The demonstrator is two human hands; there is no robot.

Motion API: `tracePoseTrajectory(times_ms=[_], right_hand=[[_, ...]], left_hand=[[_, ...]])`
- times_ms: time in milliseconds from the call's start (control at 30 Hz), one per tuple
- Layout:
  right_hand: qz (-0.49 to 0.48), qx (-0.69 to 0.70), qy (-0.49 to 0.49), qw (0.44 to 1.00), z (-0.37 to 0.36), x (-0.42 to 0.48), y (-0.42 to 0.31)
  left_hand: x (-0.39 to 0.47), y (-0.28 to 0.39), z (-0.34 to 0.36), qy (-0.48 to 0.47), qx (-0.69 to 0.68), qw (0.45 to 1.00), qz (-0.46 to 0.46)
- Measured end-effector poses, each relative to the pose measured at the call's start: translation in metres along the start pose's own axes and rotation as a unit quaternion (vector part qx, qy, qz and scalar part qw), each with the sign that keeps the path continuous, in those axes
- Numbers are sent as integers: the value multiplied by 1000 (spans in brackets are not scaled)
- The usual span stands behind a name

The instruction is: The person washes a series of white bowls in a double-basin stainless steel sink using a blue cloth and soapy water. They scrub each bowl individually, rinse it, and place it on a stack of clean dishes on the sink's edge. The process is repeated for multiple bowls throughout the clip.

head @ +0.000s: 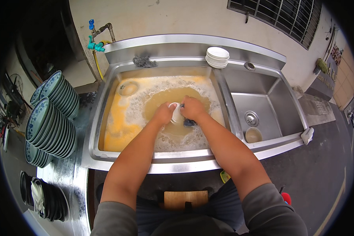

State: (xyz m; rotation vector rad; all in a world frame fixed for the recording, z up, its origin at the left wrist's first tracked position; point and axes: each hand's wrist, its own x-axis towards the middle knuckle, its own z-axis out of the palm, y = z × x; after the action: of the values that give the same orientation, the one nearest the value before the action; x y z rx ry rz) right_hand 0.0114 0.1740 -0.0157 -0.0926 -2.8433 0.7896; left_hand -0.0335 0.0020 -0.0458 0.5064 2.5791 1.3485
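Over the cloudy, foamy water [153,100] of the left sink basin, my left hand [164,113] grips a small white dish [175,114] by its edge. The dish is tilted, and its lower part meets the water. Beside it, my right hand [193,108] is closed on a dark cloth [189,122], which shows on both sides of the fist and hangs to the water. A round bowl [128,88] lies in the basin's far left corner, partly under the murky water. What rests on the basin floor is hidden.
White saucers [217,57] are stacked on the back ledge, near a steel wool pad [145,62]. The right basin [253,100] holds a bowl [253,135] by its drain. Stacked patterned bowls [51,129] and black dishes [48,199] stand left. A teal tap [96,45] rises behind.
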Motion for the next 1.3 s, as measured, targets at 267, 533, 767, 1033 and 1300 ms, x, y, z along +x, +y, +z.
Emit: tracePoseTrajectory(times_ms=[267, 533, 767, 1033, 1300], right_hand=[[9, 223, -164, 961, 4, 10, 2], [131, 342, -10, 930, -9, 20, 15], [190, 416, -110, 883, -36, 13, 4], [147, 175, 45, 972, -27, 14, 0], [-60, 108, 195, 973, -30, 2, -18]], left_hand=[[-7, 4, -5, 25, -210, 969, -126], [-11, 30, -15, 21, -336, 936, -104], [-6, 27, -19, 78, -362, 924, -95], [-5, 17, -9, 187, -179, 966, -26], [-2, 19, -30, 5, -456, 864, -215]])
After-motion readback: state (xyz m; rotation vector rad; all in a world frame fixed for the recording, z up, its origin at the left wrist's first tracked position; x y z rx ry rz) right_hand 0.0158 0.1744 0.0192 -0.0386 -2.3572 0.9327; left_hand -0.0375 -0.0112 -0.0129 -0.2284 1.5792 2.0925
